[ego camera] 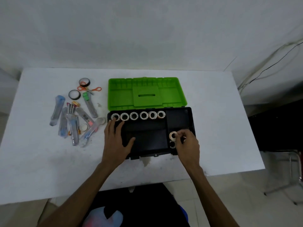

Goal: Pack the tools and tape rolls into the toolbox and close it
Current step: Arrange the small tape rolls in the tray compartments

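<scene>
Head view: white table [205,89] w/ the toolbox [191,115] open near its middle. Black base faces the person, green lid [146,93] is laid back flat behind it. No brand, label or writing legible anywhere; too blurred and small.

Six small tape rolls [138,115] stand in a row along the base's rear edge, in the left and centre section. Rear right compartment looks dark, contents not visible.

Left hand [115,141] lies flat on the base's left part, fingers spread and straight, fingertips near the leftmost roll of the row; grasping nothing.

Right hand [186,143] is over the front right compartment, fingers curled, pinching a pale tape roll [173,135] upright. Another roll [172,144] sits just below it in that compartment, partly hidden by the hand.

Still out on the table, left of the box: two black tape rolls [74,94], orange-handled scissors [89,88], a green-capped cutter [89,105], and a heap of clear-handled tools [72,123] lying across each other, some touching. A clear roll [101,120] lies just beside the box's left wall.
</scene>
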